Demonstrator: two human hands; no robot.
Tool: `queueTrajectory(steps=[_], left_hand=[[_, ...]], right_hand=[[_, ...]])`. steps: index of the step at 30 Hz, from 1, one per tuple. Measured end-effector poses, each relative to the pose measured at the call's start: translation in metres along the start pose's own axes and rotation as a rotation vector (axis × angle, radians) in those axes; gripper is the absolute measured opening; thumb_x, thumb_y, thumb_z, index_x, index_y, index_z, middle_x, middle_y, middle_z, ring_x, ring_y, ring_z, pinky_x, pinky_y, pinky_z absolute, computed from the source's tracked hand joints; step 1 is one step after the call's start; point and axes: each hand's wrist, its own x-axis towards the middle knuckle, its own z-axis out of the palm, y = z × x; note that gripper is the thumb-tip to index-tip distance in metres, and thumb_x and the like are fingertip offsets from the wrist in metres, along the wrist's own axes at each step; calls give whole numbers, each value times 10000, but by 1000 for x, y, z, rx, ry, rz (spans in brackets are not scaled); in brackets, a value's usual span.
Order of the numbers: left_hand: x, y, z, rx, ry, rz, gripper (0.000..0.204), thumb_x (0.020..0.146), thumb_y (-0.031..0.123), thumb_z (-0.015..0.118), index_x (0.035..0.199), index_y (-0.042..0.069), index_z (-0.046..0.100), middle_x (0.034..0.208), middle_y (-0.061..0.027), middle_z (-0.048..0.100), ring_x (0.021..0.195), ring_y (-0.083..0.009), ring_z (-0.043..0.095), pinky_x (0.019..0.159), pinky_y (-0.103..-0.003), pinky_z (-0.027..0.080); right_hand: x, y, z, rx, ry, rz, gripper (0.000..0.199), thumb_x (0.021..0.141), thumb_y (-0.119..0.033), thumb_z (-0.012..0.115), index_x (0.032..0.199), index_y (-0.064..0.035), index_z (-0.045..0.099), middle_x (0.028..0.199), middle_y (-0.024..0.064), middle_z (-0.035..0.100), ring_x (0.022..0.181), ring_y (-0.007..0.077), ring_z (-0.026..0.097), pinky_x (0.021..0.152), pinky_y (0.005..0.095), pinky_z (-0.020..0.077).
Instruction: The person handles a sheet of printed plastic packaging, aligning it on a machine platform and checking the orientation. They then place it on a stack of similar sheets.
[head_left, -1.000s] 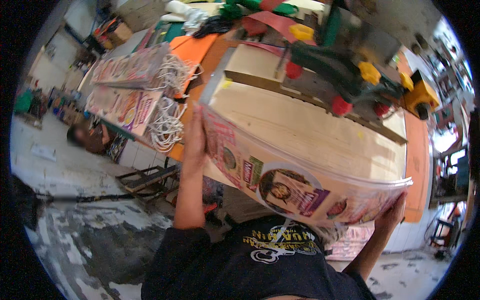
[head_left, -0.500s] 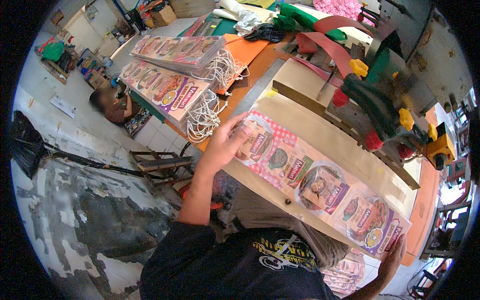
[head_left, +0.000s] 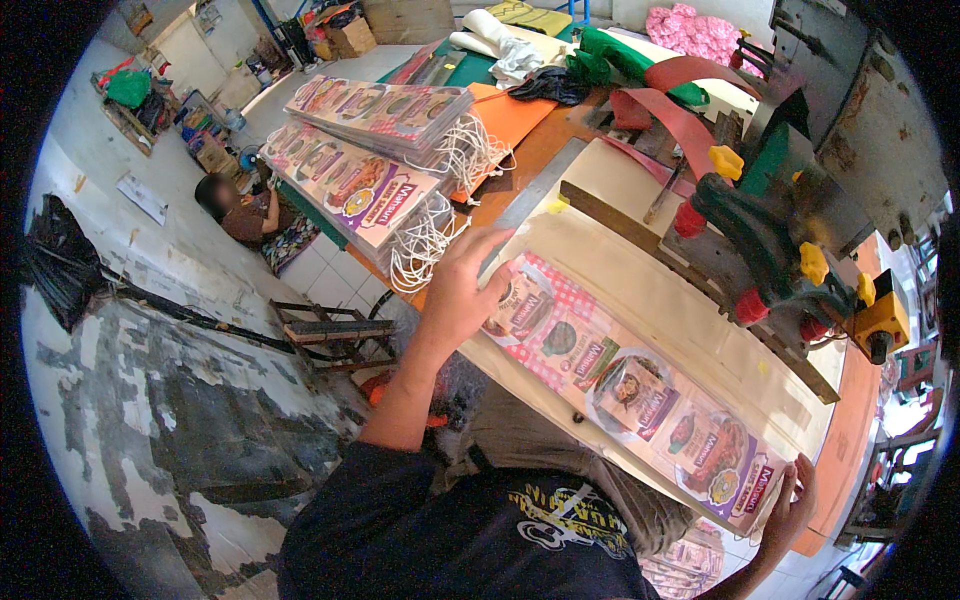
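A long, glossy printed strip (head_left: 625, 385) with food pictures and a red checked border lies slantwise over the near part of a pale board (head_left: 560, 240). My left hand (head_left: 468, 300) grips its upper left end, the thumb at the edge and the fingers stretched past the corner. At the lower right end, my right hand (head_left: 788, 510) holds the strip by its short edge, fingers curled around. Whether it is one sheet or several stacked ones, I cannot tell. To the left are two stacks of similar strips (head_left: 350, 185) with white strings (head_left: 425, 245) hanging from their ends.
Beyond the board stands a machine with a dark metal bar (head_left: 690, 285), red parts and yellow knobs (head_left: 812, 262). A yellow control box (head_left: 880, 318) sits at right. Red ribbon (head_left: 665, 112) and an orange sheet (head_left: 515, 125) lie behind. A person (head_left: 240, 208) sits at far left.
The strip has moved slightly down and left at its right end, together with my right hand. My left hand has shifted a little at the other end. The view has turned slightly.
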Motion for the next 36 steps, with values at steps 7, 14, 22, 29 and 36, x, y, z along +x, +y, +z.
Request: queueTrajectory(steps=[7, 14, 22, 29, 36], left_hand=[[-15, -15, 16, -13, -149, -67, 405, 934, 199, 720, 1271, -16, 656, 1255, -213, 668, 1155, -386, 618, 1025, -440, 472], [-19, -7, 23, 38, -190, -56, 422, 930, 237, 738, 1289, 28, 666, 1267, -167, 674, 1199, -356, 609, 1046, -431, 462], [-28, -1, 18, 91, -207, -78, 433, 916, 224, 746, 1286, 14, 662, 1344, -177, 640, 1266, -355, 581, 1105, -443, 428], [-31, -2, 13, 102, -231, -67, 409, 934, 223, 720, 1266, -9, 669, 1374, -220, 618, 1282, -387, 565, 1101, -441, 434], [-30, -5, 12, 92, -258, -76, 391, 939, 228, 708, 1253, -3, 683, 1388, -216, 613, 1289, -385, 561, 1106, -442, 430]], right_hand=[[-2, -11, 8, -26, -106, -34, 351, 1063, -241, 598, 1340, -33, 652, 1289, 149, 691, 1161, 257, 661, 957, 387, 520], [-2, -24, 12, -67, -83, -74, 266, 1033, -160, 614, 1235, 4, 671, 1166, 117, 688, 1064, 238, 655, 892, 372, 511], [-1, -27, 18, -38, -38, -101, 233, 1027, -172, 628, 1180, -4, 680, 1127, 109, 683, 1043, 233, 645, 856, 359, 498], [-1, -25, 17, -31, -61, -80, 241, 1019, -175, 637, 1181, -1, 676, 1153, 118, 679, 1066, 248, 645, 880, 370, 504], [0, -21, 13, -38, -103, -58, 275, 1011, -170, 640, 1223, 3, 671, 1242, 143, 672, 1158, 284, 639, 954, 395, 512]])
